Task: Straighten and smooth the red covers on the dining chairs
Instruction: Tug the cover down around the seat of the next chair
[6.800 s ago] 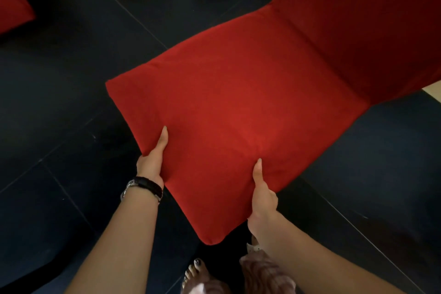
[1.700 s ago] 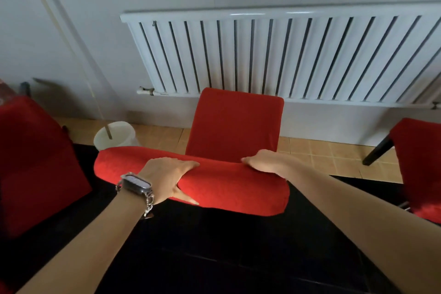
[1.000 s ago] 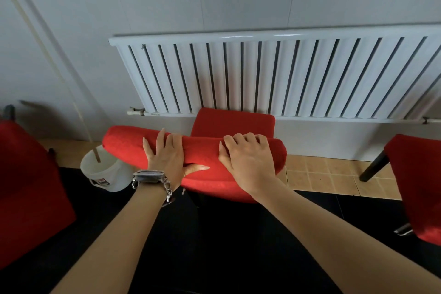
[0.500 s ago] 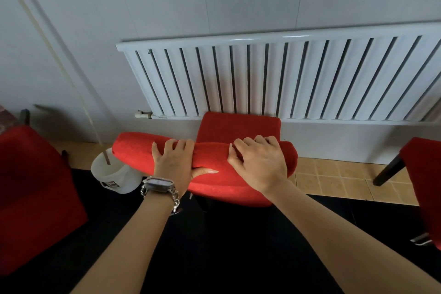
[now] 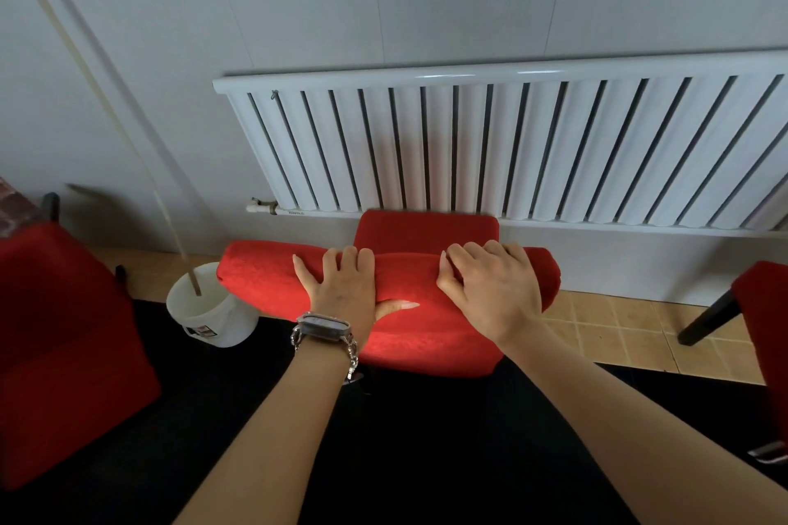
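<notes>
The red cover (image 5: 256, 281) is stretched over the padded top of the chair in front of me, which runs across the middle of the view. My left hand (image 5: 341, 290), with a metal watch on the wrist, lies flat on the top edge, fingers straight and thumb spread along the near face. My right hand (image 5: 494, 290) rests further right on the same edge, its fingers bent and bunching the fabric. Behind it, a second red-covered chair (image 5: 426, 228) stands against the radiator.
A white radiator (image 5: 511, 149) hangs on the wall behind. A white bucket (image 5: 204, 311) with a stick in it stands at the left on tan tiles. More red-covered chairs sit at the left edge (image 5: 64, 345) and the right edge (image 5: 763, 311). The near surface is black.
Since a second ago both hands have stayed on the padded top edge. My right fingers have bent from flat into the fabric. The view has shifted slightly.
</notes>
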The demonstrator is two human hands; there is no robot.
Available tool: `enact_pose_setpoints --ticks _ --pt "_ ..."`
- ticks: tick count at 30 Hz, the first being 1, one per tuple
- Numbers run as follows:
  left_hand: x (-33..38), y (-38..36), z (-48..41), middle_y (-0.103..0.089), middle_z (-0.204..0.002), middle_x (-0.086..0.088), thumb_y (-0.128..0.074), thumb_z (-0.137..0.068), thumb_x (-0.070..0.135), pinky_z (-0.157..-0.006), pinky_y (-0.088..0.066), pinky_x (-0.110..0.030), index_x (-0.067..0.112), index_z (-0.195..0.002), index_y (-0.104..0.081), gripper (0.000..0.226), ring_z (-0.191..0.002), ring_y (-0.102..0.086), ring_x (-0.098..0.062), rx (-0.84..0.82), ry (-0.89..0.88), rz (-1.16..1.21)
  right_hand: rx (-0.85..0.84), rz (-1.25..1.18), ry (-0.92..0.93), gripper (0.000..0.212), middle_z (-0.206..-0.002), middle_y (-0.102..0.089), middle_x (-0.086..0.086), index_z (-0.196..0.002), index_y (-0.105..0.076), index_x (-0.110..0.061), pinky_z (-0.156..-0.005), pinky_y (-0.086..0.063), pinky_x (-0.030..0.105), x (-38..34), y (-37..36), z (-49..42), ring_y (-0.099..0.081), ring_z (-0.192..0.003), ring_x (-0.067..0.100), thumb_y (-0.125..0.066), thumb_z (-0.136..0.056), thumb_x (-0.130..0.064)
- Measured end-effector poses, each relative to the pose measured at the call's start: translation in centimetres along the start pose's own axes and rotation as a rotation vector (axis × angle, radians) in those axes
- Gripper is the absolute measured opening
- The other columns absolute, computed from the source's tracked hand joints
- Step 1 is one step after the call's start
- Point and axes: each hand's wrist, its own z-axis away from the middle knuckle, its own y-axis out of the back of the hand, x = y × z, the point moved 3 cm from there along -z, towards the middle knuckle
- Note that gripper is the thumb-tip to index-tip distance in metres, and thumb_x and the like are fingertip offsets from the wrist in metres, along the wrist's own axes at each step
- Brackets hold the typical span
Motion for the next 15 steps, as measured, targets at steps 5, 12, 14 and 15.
enact_pose_setpoints --ticks 5,12,14,15 --pt "0.1 0.3 0.0 -0.047 -0.129 -0.003 0.005 -0.049 0.084 -0.106 -0.014 -0.069 0.014 -0.127 -0.043 0.115 -0.127 -0.038 -0.025 -0.035 0.01 -0.039 -0.043 0.06 -0.006 0.037 -0.051 -0.047 0.0 -0.064 -0.058 -0.013 -0.056 -0.043 0.035 -0.1 0.4 0.0 -0.046 -0.048 0.019 -0.043 -0.095 -0.026" --pt "0.4 2.8 2.5 0.0 -0.16 0.005 -0.044 -0.086 0.066 -0.112 0.002 -0.06 0.023 -0.152 -0.005 0.089 -0.147 0.01 -0.022 -0.266 0.07 0.26 -0.53 -0.043 -0.098 0.044 -0.115 -0.061 0.001 -0.123 -0.055 -0.02 -0.106 -0.028 0.041 -0.6 1.3 -0.2 -0.053 -0.112 0.023 -0.019 -0.103 -0.035" --pt "0.1 4.0 4.3 0.006 -0.16 0.007 -0.043 -0.092 0.058 -0.113 0.003 -0.059 0.028 -0.152 0.003 0.082 -0.148 0.006 -0.02 -0.319 0.073 0.334 -0.659 -0.126 -0.178 0.044 -0.135 -0.05 0.001 -0.137 -0.043 -0.021 -0.116 -0.013 0.047 -0.9 2.1 -0.2 -0.038 -0.131 0.022 -0.019 -0.104 -0.037" --pt "-0.4 4.9 5.3 0.002 -0.161 0.007 -0.042 -0.093 0.056 -0.113 0.002 -0.059 0.03 -0.152 0.004 0.078 -0.148 -0.002 -0.019 -0.325 0.078 0.339 -0.696 -0.152 -0.19 0.044 -0.14 -0.045 0.002 -0.14 -0.04 -0.02 -0.116 -0.01 0.05 -1.2 2.7 -0.3 -0.033 -0.135 0.022 -0.022 -0.103 -0.037"
